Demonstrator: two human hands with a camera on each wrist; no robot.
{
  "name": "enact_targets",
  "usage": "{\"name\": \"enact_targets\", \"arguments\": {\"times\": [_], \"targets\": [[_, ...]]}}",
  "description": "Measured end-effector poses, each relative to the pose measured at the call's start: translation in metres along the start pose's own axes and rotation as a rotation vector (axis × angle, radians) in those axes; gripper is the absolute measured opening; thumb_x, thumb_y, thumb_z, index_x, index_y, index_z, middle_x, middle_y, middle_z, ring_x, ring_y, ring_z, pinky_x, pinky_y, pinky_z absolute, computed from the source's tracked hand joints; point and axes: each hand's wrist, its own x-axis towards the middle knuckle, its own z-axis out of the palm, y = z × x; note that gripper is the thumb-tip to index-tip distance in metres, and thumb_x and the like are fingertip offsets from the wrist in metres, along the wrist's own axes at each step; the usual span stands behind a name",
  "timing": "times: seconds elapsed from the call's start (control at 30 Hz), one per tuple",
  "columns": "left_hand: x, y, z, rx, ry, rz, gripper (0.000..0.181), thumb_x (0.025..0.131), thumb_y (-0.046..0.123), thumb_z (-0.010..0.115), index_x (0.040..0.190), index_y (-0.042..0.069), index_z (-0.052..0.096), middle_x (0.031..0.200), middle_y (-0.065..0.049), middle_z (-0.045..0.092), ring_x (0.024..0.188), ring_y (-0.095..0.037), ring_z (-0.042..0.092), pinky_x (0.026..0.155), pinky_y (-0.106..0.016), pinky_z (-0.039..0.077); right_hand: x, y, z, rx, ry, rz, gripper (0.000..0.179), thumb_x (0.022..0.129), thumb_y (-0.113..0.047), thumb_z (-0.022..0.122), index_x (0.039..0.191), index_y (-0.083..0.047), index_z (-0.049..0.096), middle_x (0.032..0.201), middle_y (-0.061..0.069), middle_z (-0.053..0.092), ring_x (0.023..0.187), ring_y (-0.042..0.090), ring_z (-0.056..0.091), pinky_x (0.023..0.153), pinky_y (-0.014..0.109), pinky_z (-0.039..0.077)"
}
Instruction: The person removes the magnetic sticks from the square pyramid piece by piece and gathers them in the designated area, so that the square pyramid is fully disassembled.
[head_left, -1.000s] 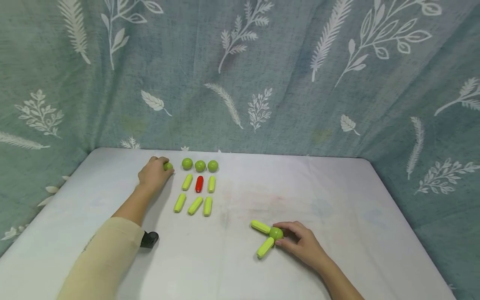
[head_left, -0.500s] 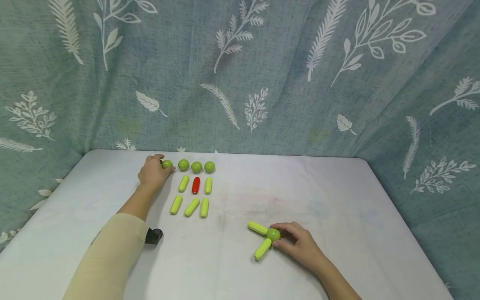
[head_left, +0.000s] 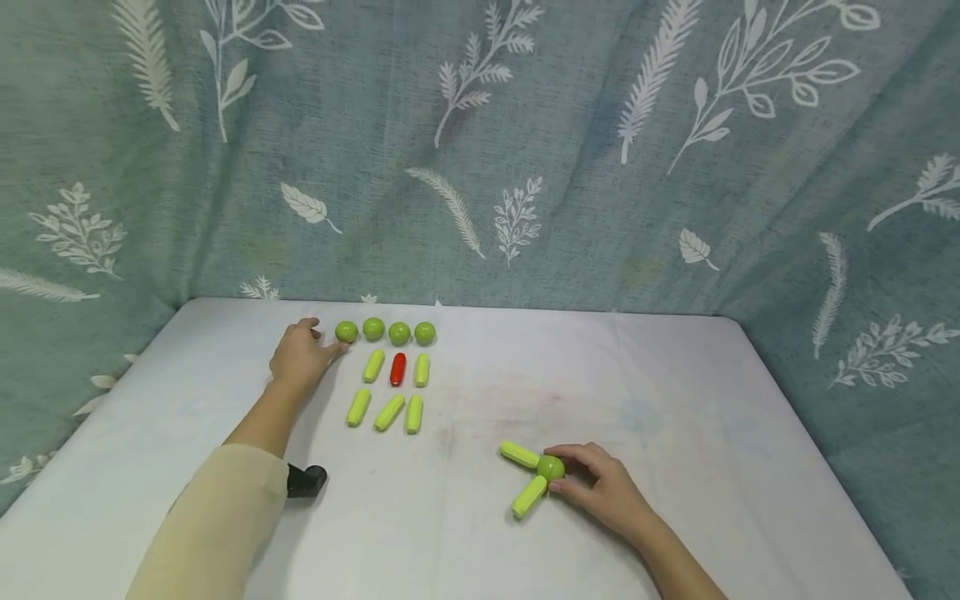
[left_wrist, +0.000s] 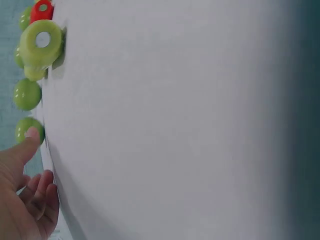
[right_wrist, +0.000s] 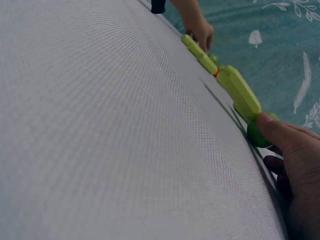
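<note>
At the table's far left, my left hand has its thumb by the leftmost green ball of a row, the other fingers apart from it. In the left wrist view the thumb overlaps that ball. My right hand pinches another green ball between thumb and fingers. Two yellow-green rods, an upper one and a lower one, meet this ball in a V. In the right wrist view, the thumb presses on the ball beside a rod's end.
More green balls continue the row. Below them lie several yellow-green rods and one red rod. A rod end shows a silvery disc. A black device sits at the left wrist. A patterned curtain hangs behind the white table.
My left hand has let go of the leftmost ball and drawn slightly left, fingers spread. That ball now stands beside the other balls. The right hand keeps its hold.
</note>
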Motion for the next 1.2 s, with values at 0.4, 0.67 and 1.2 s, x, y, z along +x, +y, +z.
{"name": "enact_targets", "arguments": {"times": [0.4,0.67,1.2], "targets": [[-0.06,-0.016,-0.007,-0.126,0.016,0.062,0.072,0.087,0.034,0.068,0.138,-0.008,0.038,0.121,-0.027,0.053,0.107,-0.042,0.053,0.08,-0.051,0.045,-0.001,0.0,-0.003,-0.025,-0.004,-0.027,0.037,0.08,-0.025,0.075,0.115,-0.02,0.065,0.094,-0.014,0.061,0.087,0.004,0.056,0.077,0.024,0.051],[-0.12,0.0,0.017,-0.33,0.068,0.153,0.066,0.083,0.032,0.073,0.135,0.001,0.047,0.114,-0.015,0.061,0.099,-0.027,0.058,0.079,-0.037,0.047,0.001,0.001,-0.003,-0.037,0.005,-0.065,0.038,0.08,-0.021,0.075,0.116,-0.018,0.064,0.096,-0.011,0.062,0.087,0.005,0.056,0.078,0.024,0.051],[-0.206,0.082,0.07,-0.624,0.128,0.846,0.051,0.067,0.011,0.084,0.113,0.008,0.063,0.094,-0.005,0.062,0.081,-0.02,0.054,0.069,-0.031,0.046,0.0,-0.003,-0.001,-0.019,0.01,-0.059,0.037,0.08,-0.02,0.075,0.116,-0.018,0.065,0.095,-0.008,0.064,0.086,0.01,0.056,0.079,0.025,0.05]]}}
